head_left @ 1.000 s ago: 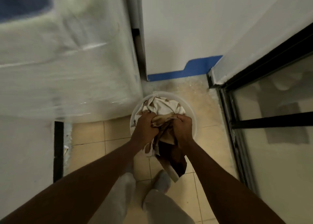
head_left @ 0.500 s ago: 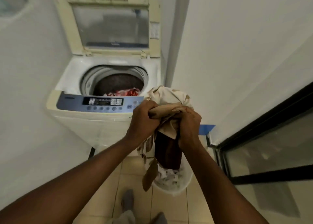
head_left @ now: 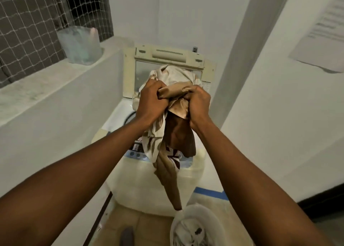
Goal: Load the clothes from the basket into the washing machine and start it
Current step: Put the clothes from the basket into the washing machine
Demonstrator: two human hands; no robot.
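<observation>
My left hand (head_left: 151, 100) and my right hand (head_left: 198, 104) both grip a bundle of beige, white and brown clothes (head_left: 173, 134), held up over the front of the top-loading washing machine (head_left: 141, 182). Its cream lid (head_left: 167, 57) stands open behind the bundle. The clothes hide most of the drum opening and the blue control panel (head_left: 135, 151). A long brown tail of cloth hangs down toward the white basket (head_left: 178, 218) on the floor at the lower right, which still holds pale clothes (head_left: 188, 231).
A low white wall (head_left: 55, 104) runs along the left of the machine, with a clear plastic tub (head_left: 80, 45) on its ledge. White walls and a pillar (head_left: 240, 56) close the right side. A paper sheet (head_left: 323, 33) hangs on the right wall. Tan floor tiles lie below.
Both hands have lifted the bundle from the basket up and forward to above the washing machine. My view has tilted upward from the floor to the machine and walls.
</observation>
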